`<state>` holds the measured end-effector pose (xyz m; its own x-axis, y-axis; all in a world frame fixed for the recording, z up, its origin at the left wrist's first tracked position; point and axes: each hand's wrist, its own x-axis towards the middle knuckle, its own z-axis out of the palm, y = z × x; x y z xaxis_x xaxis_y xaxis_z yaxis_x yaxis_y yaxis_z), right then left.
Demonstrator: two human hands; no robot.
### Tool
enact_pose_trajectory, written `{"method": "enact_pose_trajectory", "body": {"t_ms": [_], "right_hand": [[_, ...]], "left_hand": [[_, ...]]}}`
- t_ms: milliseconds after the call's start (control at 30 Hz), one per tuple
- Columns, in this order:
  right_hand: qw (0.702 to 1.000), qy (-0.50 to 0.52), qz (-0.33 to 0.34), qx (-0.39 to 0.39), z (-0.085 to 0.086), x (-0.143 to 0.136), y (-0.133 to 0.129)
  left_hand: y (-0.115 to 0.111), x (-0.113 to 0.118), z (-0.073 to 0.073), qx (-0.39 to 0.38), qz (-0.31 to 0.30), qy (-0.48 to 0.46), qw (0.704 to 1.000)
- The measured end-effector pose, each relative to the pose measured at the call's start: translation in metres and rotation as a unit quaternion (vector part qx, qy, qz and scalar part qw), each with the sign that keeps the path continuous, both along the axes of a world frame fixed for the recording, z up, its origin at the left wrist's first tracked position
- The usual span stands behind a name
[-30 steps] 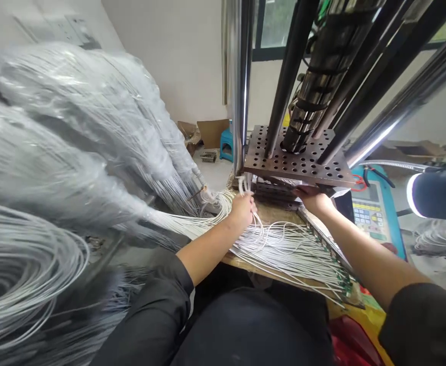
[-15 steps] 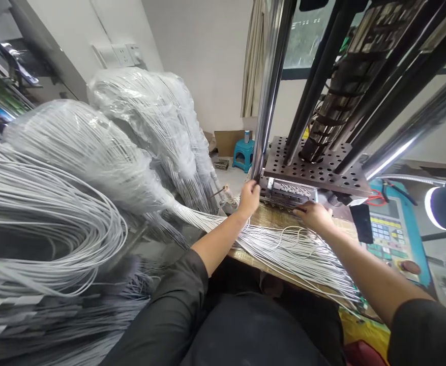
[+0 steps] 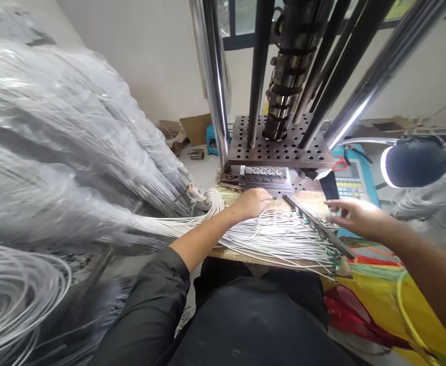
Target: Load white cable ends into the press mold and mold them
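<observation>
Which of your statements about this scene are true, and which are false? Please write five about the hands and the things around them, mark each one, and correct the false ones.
1. The left hand is to the left of the dark bar. True.
2. The right hand grips the perforated plate. False: the right hand is apart from the perforated plate, to the right of the dark bar.
3. White cables spread out to the left of the dark bar. True.
4. The lamp is unlit. False: the lamp has a glowing rim.
5. The stool in the background is blue. True.
</observation>
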<state>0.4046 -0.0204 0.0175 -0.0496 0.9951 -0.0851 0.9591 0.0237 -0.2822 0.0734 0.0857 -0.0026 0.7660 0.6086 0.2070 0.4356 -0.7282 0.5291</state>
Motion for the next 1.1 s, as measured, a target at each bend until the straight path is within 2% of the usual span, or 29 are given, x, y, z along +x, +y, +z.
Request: {"method": "enact_pose_trajectory", "body": {"t_ms": [67,133,200,267,433,600,700,800,933,1100], "right_hand": [[0.999,0.021,-0.016,-0.036,-0.004,0.011,-0.040],[0.999,0.022,-0.017,-0.043,-0.012,0.003,-0.065],[0.999,0.002,-0.022,-0.025,-0.022,-0.013,-0.075],[0.999,-0.021,-0.041,-0.001,-0.030,-0.024,-0.075],[0.998,-0.018,-0.063,0.007,-0.039,-0.026,-0.072],[0.997,0.034,-0.070,0.027,-0.033,-0.019,-0.070],[0.993,0.069,-0.067,0.062,-0.025,-0.016,-0.059],[0.989,0.109,-0.071,0.073,-0.018,-0.014,-0.033],[0.978,0.162,-0.080,0.100,-0.019,-0.020,0.024],[0.958,0.259,-0.072,0.099,-0.029,-0.038,0.100]], "left_hand": [[0.004,0.036,-0.004,-0.015,-0.050,0.007,0.999],[0.008,0.071,-0.007,-0.023,-0.090,0.057,0.994],[0.012,0.098,-0.008,-0.005,-0.144,0.128,0.981],[0.015,0.114,-0.007,0.027,-0.186,0.188,0.964],[0.018,0.121,-0.008,0.050,-0.214,0.221,0.950],[0.021,0.117,-0.011,0.045,-0.225,0.190,0.955],[0.023,0.106,-0.002,0.040,-0.172,0.144,0.974],[0.026,0.086,0.011,0.032,-0.084,0.105,0.990],[0.039,0.054,0.020,-0.027,0.051,0.120,0.991],[0.069,0.025,0.015,-0.058,0.196,0.124,0.971]]}}
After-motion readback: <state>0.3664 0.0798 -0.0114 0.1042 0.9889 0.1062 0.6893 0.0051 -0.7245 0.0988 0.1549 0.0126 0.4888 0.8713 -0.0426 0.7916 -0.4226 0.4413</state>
